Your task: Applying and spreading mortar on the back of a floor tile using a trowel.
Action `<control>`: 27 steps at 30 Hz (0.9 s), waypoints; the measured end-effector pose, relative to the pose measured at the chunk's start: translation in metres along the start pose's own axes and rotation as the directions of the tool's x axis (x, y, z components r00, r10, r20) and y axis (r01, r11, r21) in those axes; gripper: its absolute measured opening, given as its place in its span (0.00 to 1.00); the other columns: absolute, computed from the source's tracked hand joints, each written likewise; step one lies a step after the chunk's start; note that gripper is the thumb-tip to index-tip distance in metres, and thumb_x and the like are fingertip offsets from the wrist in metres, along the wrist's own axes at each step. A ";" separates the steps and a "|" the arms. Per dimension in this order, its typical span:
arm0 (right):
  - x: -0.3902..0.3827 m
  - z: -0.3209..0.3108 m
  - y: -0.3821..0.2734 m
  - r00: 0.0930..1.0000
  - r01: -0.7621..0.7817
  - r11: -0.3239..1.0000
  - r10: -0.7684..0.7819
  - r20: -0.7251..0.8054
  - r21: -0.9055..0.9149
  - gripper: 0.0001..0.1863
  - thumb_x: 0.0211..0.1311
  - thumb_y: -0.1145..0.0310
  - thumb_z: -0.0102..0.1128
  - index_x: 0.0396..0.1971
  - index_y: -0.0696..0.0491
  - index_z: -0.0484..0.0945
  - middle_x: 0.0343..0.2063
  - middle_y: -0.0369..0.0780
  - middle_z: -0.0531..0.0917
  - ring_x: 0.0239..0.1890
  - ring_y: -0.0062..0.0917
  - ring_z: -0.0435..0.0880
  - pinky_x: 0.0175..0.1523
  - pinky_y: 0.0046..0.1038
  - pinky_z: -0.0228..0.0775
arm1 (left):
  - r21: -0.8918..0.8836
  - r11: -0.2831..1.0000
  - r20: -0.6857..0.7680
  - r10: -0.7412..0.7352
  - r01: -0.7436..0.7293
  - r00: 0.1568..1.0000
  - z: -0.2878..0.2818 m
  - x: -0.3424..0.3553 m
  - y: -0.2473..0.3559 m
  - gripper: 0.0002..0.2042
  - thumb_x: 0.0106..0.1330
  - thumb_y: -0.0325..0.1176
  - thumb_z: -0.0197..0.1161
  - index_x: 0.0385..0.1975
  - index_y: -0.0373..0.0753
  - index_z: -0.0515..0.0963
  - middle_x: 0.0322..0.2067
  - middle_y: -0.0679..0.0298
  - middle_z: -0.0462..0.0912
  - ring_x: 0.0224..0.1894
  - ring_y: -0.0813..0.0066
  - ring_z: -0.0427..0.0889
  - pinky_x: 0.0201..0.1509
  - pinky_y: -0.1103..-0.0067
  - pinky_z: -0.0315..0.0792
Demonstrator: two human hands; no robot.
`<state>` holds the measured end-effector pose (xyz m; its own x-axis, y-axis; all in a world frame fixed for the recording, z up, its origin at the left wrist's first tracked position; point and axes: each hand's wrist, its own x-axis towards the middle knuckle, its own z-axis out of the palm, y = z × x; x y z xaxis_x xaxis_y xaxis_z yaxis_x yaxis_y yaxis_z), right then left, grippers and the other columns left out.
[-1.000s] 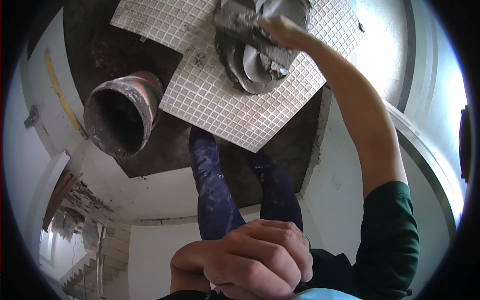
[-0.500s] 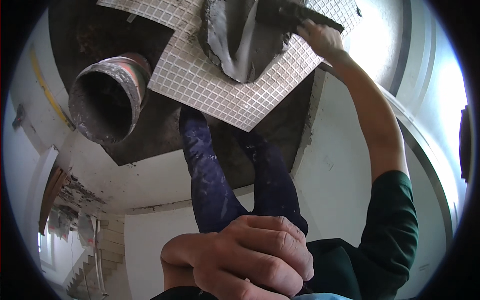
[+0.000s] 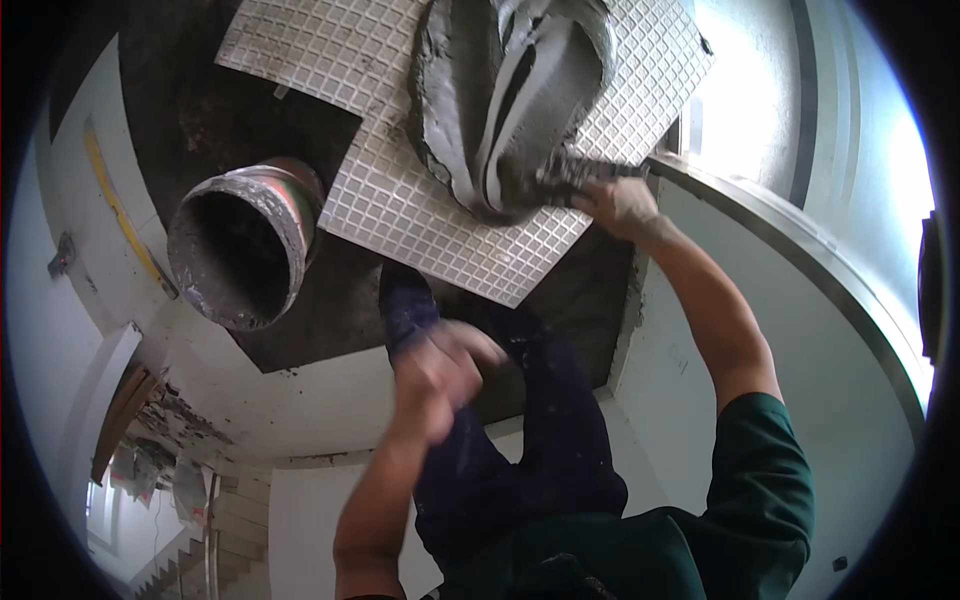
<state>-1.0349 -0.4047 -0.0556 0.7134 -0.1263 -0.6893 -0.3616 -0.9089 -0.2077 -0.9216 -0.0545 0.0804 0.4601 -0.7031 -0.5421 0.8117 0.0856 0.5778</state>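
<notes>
My right hand (image 3: 622,207) is closed round the handle of a dark, mortar-caked trowel (image 3: 575,176). The trowel's blade rests at the near right edge of a thick patch of wet grey mortar (image 3: 440,120). That mortar lies on a large tile (image 3: 400,225) whose pale, ridged grid side faces up. Over my left leg hangs my left hand (image 3: 440,372), blurred by motion. At least one finger points out to the right, and I see nothing held in it.
A mortar-smeared bucket (image 3: 293,215) lies tipped at the left, its mouth toward me. Dark floor covering (image 3: 320,320) extends beneath the tile. A yellow level (image 3: 125,215) is at the far left. A low wall with a metal rail (image 3: 790,235) runs along the right, and stairs (image 3: 235,525) show lower left.
My right hand drew the trowel nearer, from the far right of the mortar to its near edge, leaving curved grooves. My left hand moved from close before me out over my left leg.
</notes>
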 end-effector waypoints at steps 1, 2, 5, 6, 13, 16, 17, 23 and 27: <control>-0.005 0.000 0.014 0.988 -0.082 0.996 0.085 -0.132 0.030 0.17 0.67 0.51 0.52 0.34 0.51 0.78 0.21 0.50 0.81 0.26 0.50 0.82 0.30 0.47 0.72 | 0.355 0.930 -0.333 0.029 0.097 0.942 -0.019 0.017 -0.023 0.10 0.69 0.36 0.59 0.37 0.33 0.78 0.32 0.64 0.81 0.30 0.83 0.74 0.37 0.82 0.70; -0.005 0.004 0.022 0.952 -0.141 0.986 0.158 -0.262 0.084 0.17 0.67 0.51 0.52 0.35 0.50 0.78 0.21 0.49 0.82 0.28 0.50 0.83 0.31 0.47 0.72 | 0.377 0.910 -0.492 0.039 0.172 0.870 -0.066 0.022 -0.053 0.11 0.66 0.38 0.61 0.36 0.34 0.78 0.31 0.66 0.81 0.30 0.81 0.74 0.39 0.83 0.69; -0.016 0.078 0.031 0.937 -0.155 0.823 0.297 -0.182 0.546 0.18 0.67 0.51 0.52 0.33 0.52 0.76 0.22 0.52 0.81 0.25 0.50 0.82 0.30 0.45 0.72 | 0.109 0.896 -0.726 -0.224 0.430 0.650 -0.175 0.036 -0.113 0.32 0.72 0.47 0.56 0.69 0.37 0.59 0.65 0.54 0.66 0.66 0.59 0.68 0.63 0.66 0.68; -0.022 0.101 0.027 0.967 -0.058 0.600 0.231 -0.104 0.798 0.20 0.67 0.50 0.52 0.31 0.53 0.76 0.22 0.53 0.81 0.24 0.50 0.81 0.31 0.45 0.73 | 0.105 0.892 -0.733 -0.230 0.441 0.640 -0.190 0.043 -0.127 0.32 0.72 0.47 0.56 0.69 0.37 0.59 0.65 0.54 0.66 0.66 0.59 0.68 0.63 0.66 0.68; -0.003 0.059 -0.036 0.971 0.231 0.969 -0.235 0.032 0.092 0.20 0.65 0.45 0.54 0.29 0.49 0.76 0.18 0.42 0.81 0.21 0.40 0.82 0.25 0.42 0.72 | -0.375 0.887 -0.541 -0.446 0.270 0.713 -0.195 0.089 -0.167 0.37 0.75 0.61 0.38 0.74 0.40 0.48 0.73 0.54 0.51 0.75 0.54 0.51 0.75 0.54 0.49; 0.048 0.020 -0.021 0.819 0.478 0.852 -0.520 -0.243 -0.211 0.17 0.61 0.46 0.58 0.27 0.45 0.76 0.16 0.38 0.78 0.19 0.35 0.81 0.23 0.38 0.72 | -0.347 0.895 -0.440 -0.419 0.280 0.794 -0.208 0.095 -0.169 0.38 0.74 0.61 0.39 0.74 0.40 0.46 0.74 0.56 0.51 0.75 0.54 0.50 0.76 0.54 0.44; 0.077 0.009 -0.032 0.801 0.431 0.868 -0.495 -0.338 -0.247 0.17 0.61 0.46 0.58 0.27 0.45 0.76 0.16 0.38 0.79 0.19 0.36 0.82 0.23 0.38 0.73 | -0.268 0.920 -0.372 -0.371 0.284 0.851 -0.241 0.083 -0.165 0.40 0.72 0.64 0.41 0.74 0.41 0.45 0.74 0.57 0.50 0.75 0.53 0.49 0.77 0.54 0.42; 0.109 -0.060 0.047 0.836 -0.103 0.994 0.061 -0.546 -0.047 0.19 0.64 0.45 0.57 0.34 0.47 0.76 0.22 0.42 0.84 0.23 0.42 0.84 0.25 0.42 0.74 | -0.385 0.882 -0.536 -0.454 0.273 0.711 -0.194 0.109 -0.169 0.39 0.75 0.61 0.36 0.74 0.36 0.44 0.74 0.53 0.48 0.76 0.53 0.48 0.77 0.55 0.45; 0.106 -0.078 0.069 0.717 -0.428 0.851 0.525 -0.460 0.303 0.21 0.67 0.47 0.52 0.39 0.51 0.77 0.31 0.51 0.85 0.35 0.49 0.84 0.38 0.49 0.74 | -0.377 0.886 -0.525 -0.444 0.270 0.726 -0.204 0.102 -0.161 0.40 0.75 0.61 0.36 0.74 0.35 0.43 0.74 0.52 0.47 0.76 0.54 0.47 0.78 0.57 0.44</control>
<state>-0.9371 -0.5114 -0.0891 0.5974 -0.7500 -0.2839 -0.7955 -0.5989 -0.0921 -0.9318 0.0042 -0.1926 0.1622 -0.1773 -0.9707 0.9790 0.1517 0.1359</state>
